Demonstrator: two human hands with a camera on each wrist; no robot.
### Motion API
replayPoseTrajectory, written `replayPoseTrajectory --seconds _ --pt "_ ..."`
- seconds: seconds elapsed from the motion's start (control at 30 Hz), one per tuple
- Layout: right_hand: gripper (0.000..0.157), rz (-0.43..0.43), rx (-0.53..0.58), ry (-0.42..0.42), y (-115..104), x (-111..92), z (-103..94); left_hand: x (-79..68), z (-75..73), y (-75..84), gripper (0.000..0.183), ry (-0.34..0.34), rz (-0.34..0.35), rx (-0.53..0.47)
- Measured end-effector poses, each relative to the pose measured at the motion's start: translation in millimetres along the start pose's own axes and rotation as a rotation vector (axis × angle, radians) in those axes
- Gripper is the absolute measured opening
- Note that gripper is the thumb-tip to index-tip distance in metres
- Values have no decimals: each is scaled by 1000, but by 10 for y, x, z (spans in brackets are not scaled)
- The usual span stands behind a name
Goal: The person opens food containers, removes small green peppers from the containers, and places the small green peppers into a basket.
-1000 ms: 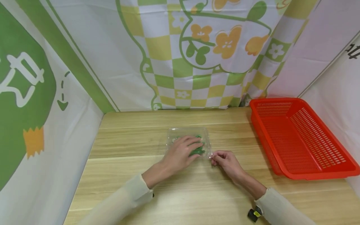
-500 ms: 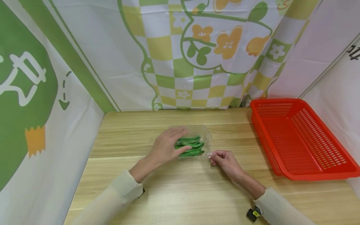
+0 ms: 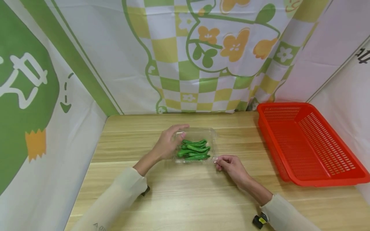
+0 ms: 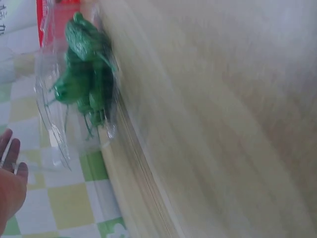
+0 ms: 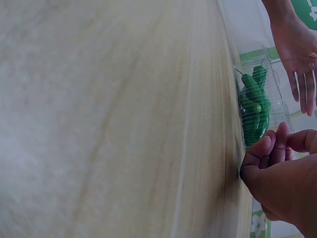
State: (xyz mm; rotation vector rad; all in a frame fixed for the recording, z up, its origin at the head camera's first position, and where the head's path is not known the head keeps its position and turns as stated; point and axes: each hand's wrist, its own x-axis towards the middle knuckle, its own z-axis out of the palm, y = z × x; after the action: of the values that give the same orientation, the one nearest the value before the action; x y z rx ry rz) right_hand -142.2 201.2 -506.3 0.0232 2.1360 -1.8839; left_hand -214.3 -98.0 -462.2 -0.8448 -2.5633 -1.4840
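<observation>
A clear plastic box (image 3: pixel 213 136) lies on the wooden table with several green chili peppers (image 3: pixel 196 150) in it. My right hand (image 3: pixel 233 167) pinches the box's near right corner between thumb and fingers. At the box's left end, my left hand (image 3: pixel 167 142) is raised with its fingers extended towards the far side. In the right wrist view, that left hand (image 5: pixel 299 52) appears with straight fingers beside the box, and the peppers (image 5: pixel 255 106) show through the plastic. Whether the left fingers touch the plastic is hard to tell.
A red perforated plastic basket (image 3: pixel 309 144) stands at the table's right side. Behind the table hangs a checkered, flower-printed cloth (image 3: pixel 189 78), and printed white and green sheeting (image 3: pixel 29 106) rises on the left.
My left hand has moved off the top of the box to its left end, leaving the peppers in sight. My right hand keeps its pinch on the corner.
</observation>
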Motion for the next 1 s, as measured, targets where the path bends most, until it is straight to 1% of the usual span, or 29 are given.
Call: replayPoseTrajectory --seconds 0.2,0.27,0.37,0.47,0.63,0.8,0.9,1.0 --pt "19 18 -8 4 -29 6 7 95 -58 -122 85 -8 5 -146" --pt "19 22 -12 5 -37 4 8 116 -71 -159 82 -10 0 -180" --pt "19 24 -15 2 -44 -3 11 135 -81 -194 74 -11 -20 -222" --pt "19 22 -19 -1 -35 -4 10 146 -81 -216 67 -11 -61 -237" --pt "19 21 -18 1 -31 -5 1 175 -76 -256 66 11 -126 -280" --pt "19 34 -10 -1 -22 -12 -6 217 -57 -319 68 6 -144 -394" --pt "20 41 -14 1 -15 -18 -11 234 -40 -360 69 5 -199 -457" --pt "20 51 -19 5 -14 -31 -20 254 -8 -387 69 7 -261 -485"
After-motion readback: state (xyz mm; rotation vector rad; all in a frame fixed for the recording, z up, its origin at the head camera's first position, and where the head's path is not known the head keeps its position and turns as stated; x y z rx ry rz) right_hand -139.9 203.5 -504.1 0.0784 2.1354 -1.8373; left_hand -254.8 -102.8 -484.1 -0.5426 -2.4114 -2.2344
